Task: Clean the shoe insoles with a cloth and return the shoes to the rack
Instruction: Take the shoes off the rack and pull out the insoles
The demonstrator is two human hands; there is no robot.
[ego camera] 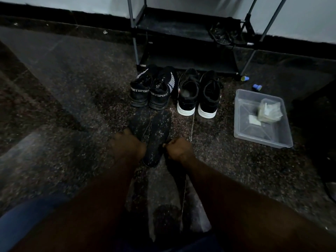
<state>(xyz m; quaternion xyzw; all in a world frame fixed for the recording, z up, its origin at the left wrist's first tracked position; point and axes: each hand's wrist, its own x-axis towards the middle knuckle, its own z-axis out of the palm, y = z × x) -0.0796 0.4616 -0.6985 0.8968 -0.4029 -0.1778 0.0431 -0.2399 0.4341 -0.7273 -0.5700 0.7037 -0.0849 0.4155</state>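
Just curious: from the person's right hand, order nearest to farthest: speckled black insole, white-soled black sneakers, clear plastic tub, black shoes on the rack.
1. Speckled black insole: immediately left.
2. White-soled black sneakers: ahead.
3. Clear plastic tub: right.
4. Black shoes on the rack: far back.

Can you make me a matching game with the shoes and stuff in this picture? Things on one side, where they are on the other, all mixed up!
Things
1. SPORT shoes
2. white-soled shoes
3. clear tub
4. insoles

Places
A. lying flat on the floor, nearest the person
B. furthest right on the floor
C. between the SPORT shoes and the clear tub
D. in front of the left post of the rack

Pairs: 1-D, 2-C, 3-B, 4-A
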